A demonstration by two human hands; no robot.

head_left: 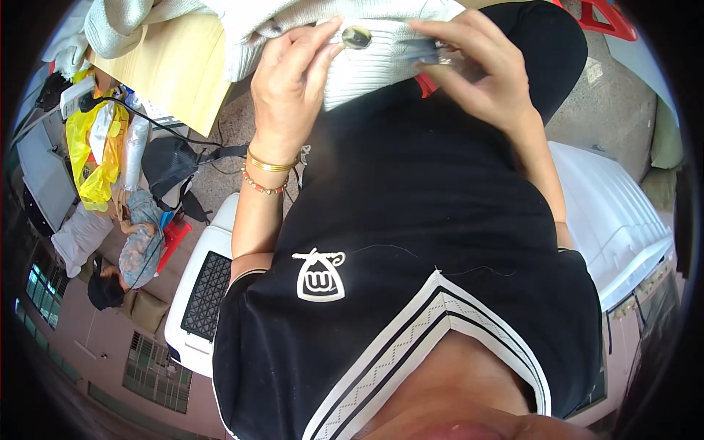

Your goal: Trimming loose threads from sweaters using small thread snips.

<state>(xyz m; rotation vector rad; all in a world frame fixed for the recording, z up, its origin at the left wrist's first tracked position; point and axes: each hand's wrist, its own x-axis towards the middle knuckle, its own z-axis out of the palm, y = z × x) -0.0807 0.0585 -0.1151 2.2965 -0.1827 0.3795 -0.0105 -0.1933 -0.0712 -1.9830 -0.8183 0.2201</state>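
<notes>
A cream ribbed knit garment (pixel 367 77) lies across my lap and the table edge. A round, shiny, dark-and-gold button (pixel 357 37) sits on its ribbed band. My left hand (pixel 292 77) pinches the band's edge beside the button, thumb and index finger close together. To the right of the button, my right hand (pixel 484 66) grips a small dark tool with a metallic glint (pixel 433 56) between thumb and fingers. Motion smears that tool, so its exact kind does not show. Its blurred tip lies over the knit.
A pale wooden tabletop (pixel 165 81) stands at the far left, with more knit on it. Yellow plastic bags (pixel 95 154) and a black bag (pixel 169 165) are further left, near a seated person (pixel 132 249). White plastic bins (pixel 609 213) stand at right, red stools (pixel 601 18) beyond.
</notes>
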